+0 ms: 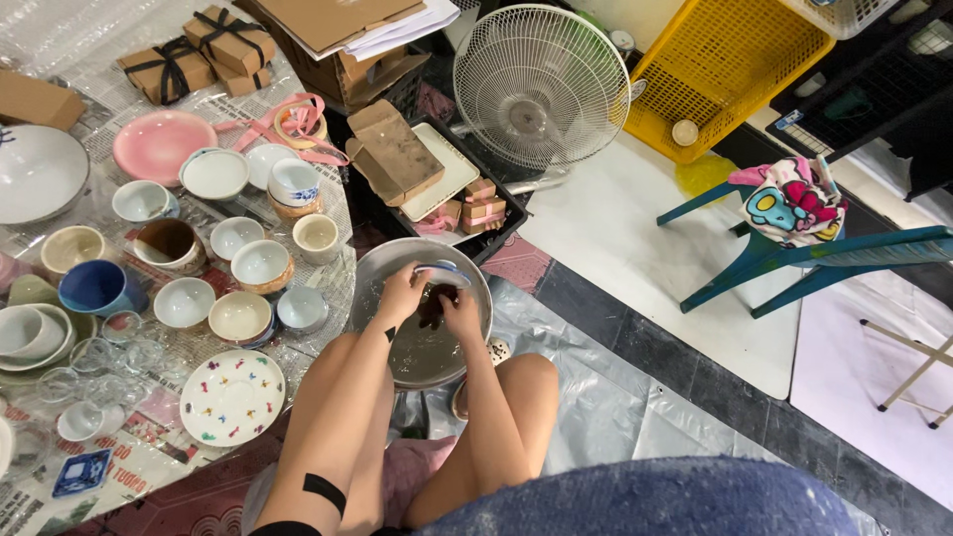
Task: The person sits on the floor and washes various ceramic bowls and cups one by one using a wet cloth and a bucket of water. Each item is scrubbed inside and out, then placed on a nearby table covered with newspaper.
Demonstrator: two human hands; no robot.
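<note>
Both my hands are down in a round metal basin (380,260) holding water on the floor in front of me. My left hand (400,294) grips a small white and blue bowl (444,272) by its rim. My right hand (461,312) presses a dark sponge-like thing (434,304) against the bowl. My bare arms reach down between my knees. The inside of the bowl is hidden from me.
Several bowls, cups and plates (185,301) stand on newspaper to the left, with a pink plate (159,144) and ribbon-tied boxes (189,55) behind. A black crate (504,214), a fan (541,84), a yellow basket (725,69) and a green chair (794,253) lie ahead and right.
</note>
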